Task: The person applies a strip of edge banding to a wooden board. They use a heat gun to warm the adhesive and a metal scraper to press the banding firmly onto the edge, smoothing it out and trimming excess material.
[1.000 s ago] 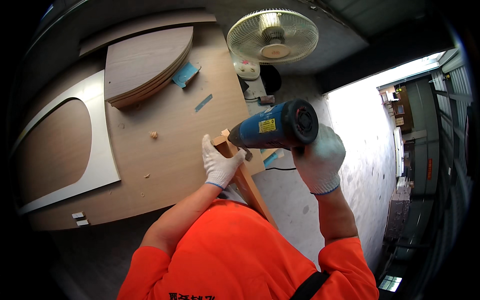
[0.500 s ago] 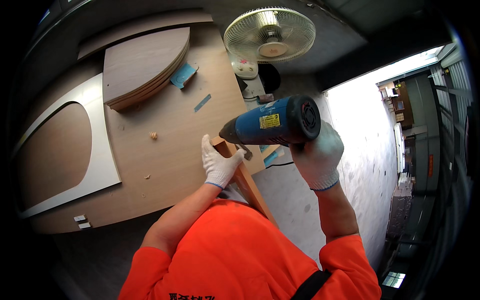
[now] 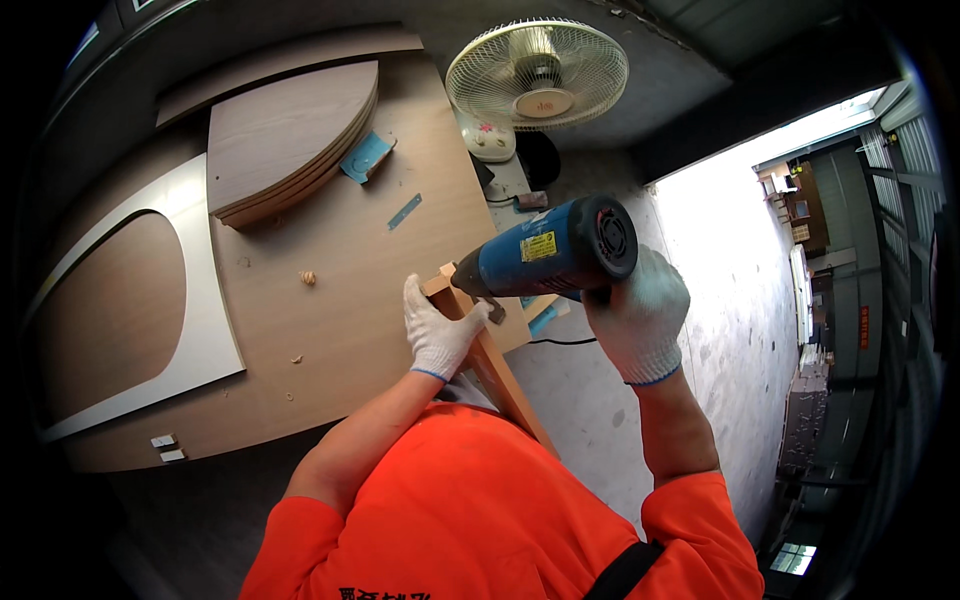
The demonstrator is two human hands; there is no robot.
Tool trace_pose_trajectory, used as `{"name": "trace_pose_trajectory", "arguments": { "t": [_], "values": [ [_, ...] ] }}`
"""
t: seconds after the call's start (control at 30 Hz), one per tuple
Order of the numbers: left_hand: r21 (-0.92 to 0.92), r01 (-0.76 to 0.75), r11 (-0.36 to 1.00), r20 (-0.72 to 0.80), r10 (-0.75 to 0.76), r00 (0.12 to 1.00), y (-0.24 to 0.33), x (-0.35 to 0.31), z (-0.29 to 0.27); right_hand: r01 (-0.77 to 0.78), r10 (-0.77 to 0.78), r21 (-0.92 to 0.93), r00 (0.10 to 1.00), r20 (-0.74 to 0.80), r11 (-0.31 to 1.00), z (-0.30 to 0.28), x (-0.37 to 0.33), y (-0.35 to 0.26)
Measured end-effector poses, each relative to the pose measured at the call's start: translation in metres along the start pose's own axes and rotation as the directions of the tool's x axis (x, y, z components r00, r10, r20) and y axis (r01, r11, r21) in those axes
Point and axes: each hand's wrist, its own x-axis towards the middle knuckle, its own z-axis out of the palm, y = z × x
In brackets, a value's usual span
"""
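Observation:
My right hand (image 3: 640,315), in a white knit glove, is wrapped round the handle of a blue heat gun (image 3: 505,262) with a black vented back end. Its dark nozzle points left, at the top corner of a narrow light-brown wooden piece (image 3: 500,372). That piece slants down toward my body at the table's edge. My left hand (image 3: 438,335), gloved too, grips it near this corner, fingers on the far left side and thumb across. Beside the thumb tip is a small dark flat piece (image 3: 496,312), its kind unclear. Whether the nozzle touches the wood cannot be made out.
Stacked curved panels (image 3: 290,130) and a white frame with a rounded opening (image 3: 200,300) lie on the wooden table (image 3: 330,340). Blue scraps (image 3: 367,157) and shavings (image 3: 308,278) are scattered there. A fan (image 3: 540,75) stands beyond; a black cord (image 3: 565,341) hangs right of the table.
The heat gun's nozzle has shifted slightly right and toward me, uncovering more of the wooden corner. My left hand keeps its hold in nearly the same place.

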Motion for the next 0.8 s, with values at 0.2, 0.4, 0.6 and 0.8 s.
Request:
{"name": "trace_pose_trajectory", "arguments": {
  "t": [0.2, 0.4, 0.6, 0.8],
  "values": [
    [0.001, 0.001, 1.000, 0.004, -0.001, 1.000, -0.0005, -0.0006, -0.0001, 0.032, -0.033, -0.027, 0.999, -0.008, 0.999, -0.0004, 0.0021, 0.0021],
    [0.008, -0.008, 1.000, -0.001, 0.008, 1.000, -0.0023, -0.0001, 0.0013, 0.014, -0.014, -0.022, 1.000, 0.009, 1.000, -0.0034, 0.0013, 0.0003],
    [0.011, -0.005, 1.000, 0.003, 0.005, 1.000, 0.0015, -0.0014, 0.0006, 0.024, -0.018, 0.112, 0.998, -0.060, 0.993, -0.0001, 0.0025, 0.0000],
    [-0.012, -0.021, 1.000, -0.017, 0.020, 1.000, -0.0022, 0.0000, 0.0004, 0.046, -0.046, 0.016, 0.999, -0.025, 0.999, 0.0012, 0.0017, 0.0041]
  ]
}}
